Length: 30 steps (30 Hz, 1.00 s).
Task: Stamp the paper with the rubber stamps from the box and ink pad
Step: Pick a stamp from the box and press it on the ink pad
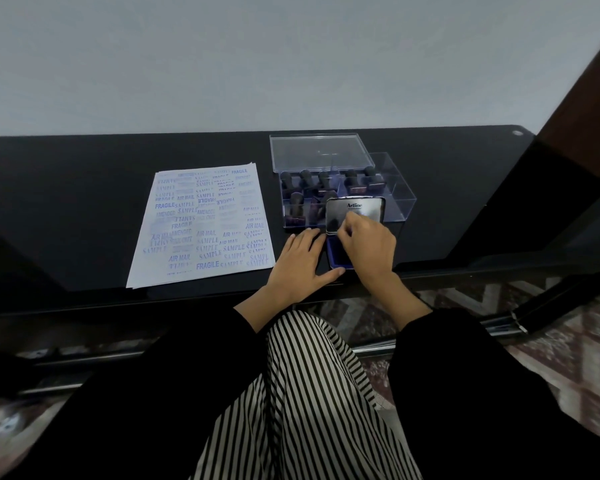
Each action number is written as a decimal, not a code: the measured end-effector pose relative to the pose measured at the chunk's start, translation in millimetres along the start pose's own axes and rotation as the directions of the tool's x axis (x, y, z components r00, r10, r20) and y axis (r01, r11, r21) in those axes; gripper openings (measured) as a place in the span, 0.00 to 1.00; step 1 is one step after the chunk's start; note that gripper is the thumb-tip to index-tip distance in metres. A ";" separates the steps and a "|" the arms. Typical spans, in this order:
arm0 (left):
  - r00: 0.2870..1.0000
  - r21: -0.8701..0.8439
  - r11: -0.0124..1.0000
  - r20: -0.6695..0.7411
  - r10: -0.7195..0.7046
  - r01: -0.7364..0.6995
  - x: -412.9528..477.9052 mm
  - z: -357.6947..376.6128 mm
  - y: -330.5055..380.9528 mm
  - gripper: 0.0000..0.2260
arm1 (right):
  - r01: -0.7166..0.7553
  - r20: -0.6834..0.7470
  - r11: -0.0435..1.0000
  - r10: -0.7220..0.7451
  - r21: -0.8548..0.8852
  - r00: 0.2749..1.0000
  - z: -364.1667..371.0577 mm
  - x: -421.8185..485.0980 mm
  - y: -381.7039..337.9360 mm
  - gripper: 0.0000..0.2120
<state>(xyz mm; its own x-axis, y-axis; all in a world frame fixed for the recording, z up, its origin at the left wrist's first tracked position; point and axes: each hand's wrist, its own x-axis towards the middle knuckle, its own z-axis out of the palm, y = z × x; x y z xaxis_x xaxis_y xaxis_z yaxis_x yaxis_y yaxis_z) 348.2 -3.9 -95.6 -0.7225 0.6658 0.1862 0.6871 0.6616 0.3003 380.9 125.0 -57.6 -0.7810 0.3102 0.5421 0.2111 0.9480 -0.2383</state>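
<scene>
A white paper [205, 223] covered in blue stamped words lies on the black table. To its right stands a clear plastic box [392, 195] with several black-handled rubber stamps [305, 180] inside. In front of the box sits the ink pad [335, 252], its blue pad showing and its silver lid [355, 211] raised upright. My right hand [368, 251] pinches the lower edge of the lid. My left hand [300, 263] lies flat on the table, fingers straight, thumb against the pad's front edge.
The box's clear lid [316, 152] leans behind the box. The table's front edge [187, 299] runs just below the paper. A dark wooden post [575, 116] rises at the right. Patterned carpet [568, 358] lies below.
</scene>
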 end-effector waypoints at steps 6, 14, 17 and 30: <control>1.000 -0.003 1.000 0.009 0.002 -0.002 0.1 -0.7 0.1 0.34 | -0.068 0.171 0.997 0.074 -0.038 0.983 -2.7 13.2 1.3 0.10; 1.000 0.003 1.000 -0.018 0.005 -0.005 0.6 1.2 -0.8 0.34 | 0.085 -0.115 0.996 -0.083 0.011 0.990 3.0 -19.0 4.3 0.17; 1.000 0.004 1.000 -0.022 0.007 -0.007 1.0 1.6 -1.0 0.34 | 0.089 -0.158 0.996 -0.091 -0.018 0.983 4.0 -27.9 6.0 0.13; 1.000 -0.006 1.000 -0.019 0.008 -0.008 0.6 1.6 -1.0 0.34 | -0.063 0.141 0.997 0.069 -0.043 0.988 0.9 12.4 1.9 0.11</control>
<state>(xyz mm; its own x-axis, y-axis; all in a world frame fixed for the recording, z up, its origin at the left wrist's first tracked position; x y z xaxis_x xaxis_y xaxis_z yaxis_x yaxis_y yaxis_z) 347.3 -3.6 -97.2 -0.7184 0.6644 0.2060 0.6923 0.6541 0.3046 371.1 130.6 -52.0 -0.8395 0.3613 0.4058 0.2849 0.9287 -0.2374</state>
